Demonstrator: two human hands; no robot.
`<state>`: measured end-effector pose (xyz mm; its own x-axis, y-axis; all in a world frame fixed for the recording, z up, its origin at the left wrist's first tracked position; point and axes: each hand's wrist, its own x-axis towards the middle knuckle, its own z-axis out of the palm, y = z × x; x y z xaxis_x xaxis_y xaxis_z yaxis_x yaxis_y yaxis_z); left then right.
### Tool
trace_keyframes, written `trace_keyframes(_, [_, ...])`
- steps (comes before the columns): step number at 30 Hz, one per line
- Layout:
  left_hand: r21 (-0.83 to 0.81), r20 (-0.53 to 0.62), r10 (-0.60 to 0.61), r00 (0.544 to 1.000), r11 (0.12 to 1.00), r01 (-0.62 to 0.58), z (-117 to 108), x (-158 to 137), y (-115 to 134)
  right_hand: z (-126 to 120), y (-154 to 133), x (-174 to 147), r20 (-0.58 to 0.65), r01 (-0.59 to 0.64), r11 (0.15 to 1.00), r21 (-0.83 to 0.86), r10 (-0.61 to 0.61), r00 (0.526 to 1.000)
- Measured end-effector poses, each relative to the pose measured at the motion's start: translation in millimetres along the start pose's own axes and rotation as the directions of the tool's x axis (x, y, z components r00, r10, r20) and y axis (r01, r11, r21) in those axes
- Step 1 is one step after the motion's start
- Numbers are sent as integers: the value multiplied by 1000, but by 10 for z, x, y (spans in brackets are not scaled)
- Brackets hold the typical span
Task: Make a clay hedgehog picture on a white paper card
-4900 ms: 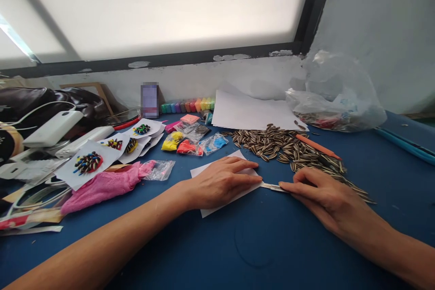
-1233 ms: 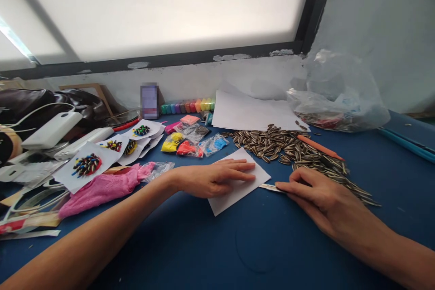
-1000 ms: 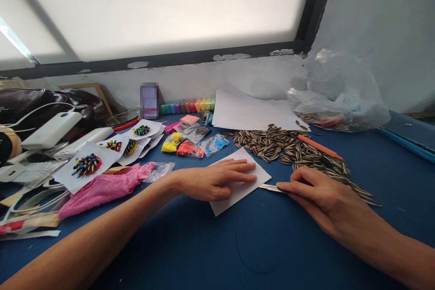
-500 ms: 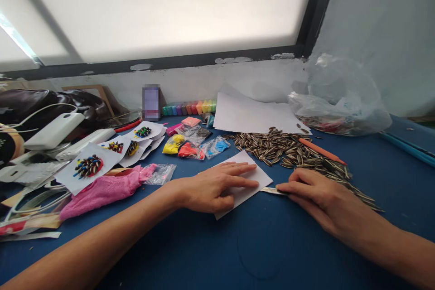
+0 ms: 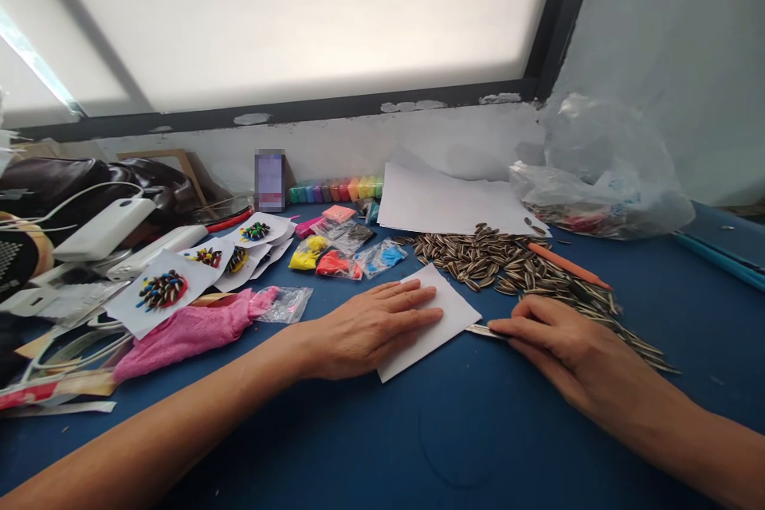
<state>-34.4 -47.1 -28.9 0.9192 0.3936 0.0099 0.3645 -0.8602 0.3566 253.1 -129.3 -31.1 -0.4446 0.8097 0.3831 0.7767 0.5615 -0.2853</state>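
Note:
My left hand lies flat with fingers stretched out, pressing on a small white piece of paper that rests on the blue tabletop. Just right of the paper's corner, my right hand pinches a thin, pale, blade-like strip. The strip's left end points at the paper's right corner; the rest is hidden under my fingers. Behind my right hand spreads a pile of striped sunflower seeds, with an orange stick-like tool lying across it.
White sheets lie at the back, beside a clear plastic bag. Small bags of coloured clay sit left of the seeds. Farther left are paper pieces with seed-studded clay, a pink cloth and white power adapters.
My left hand has slid slightly left on the paper and its fingers lie flatter. My right hand keeps its pinch, the strip's tip now a little farther right. The view has shifted slightly.

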Motion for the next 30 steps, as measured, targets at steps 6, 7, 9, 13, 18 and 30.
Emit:
trace_keyframes(6, [6, -10, -22, 1000, 1000, 22, 32, 56, 30, -63, 28, -15, -18, -7, 999, -33, 7, 1000])
trace_keyframes(7, [15, -2, -32, 999, 999, 32, 25, 74, 36, -71, 37, -14, -29, -15, 999, -40, 14, 999])
trace_keyframes(9, [33, 15, -52, 999, 998, 52, 12, 115, 44, -75, 51, -15, -37, -26, 999, -47, 24, 999])
trace_keyframes(13, [43, 10, -42, 999, 998, 42, 15, 169, 34, -56, 57, -33, -22, -25, 999, -47, 24, 999])
trace_keyframes(18, [43, 18, 22, 1000, 999, -23, 50, 175, -10, -53, 43, -37, -12, -20, 999, -50, 19, 1000])
trace_keyframes(30, [1, 43, -15, 999, 1000, 15, 9, 193, 29, -31, 74, -48, 4, 12, 999, -41, -11, 1000])
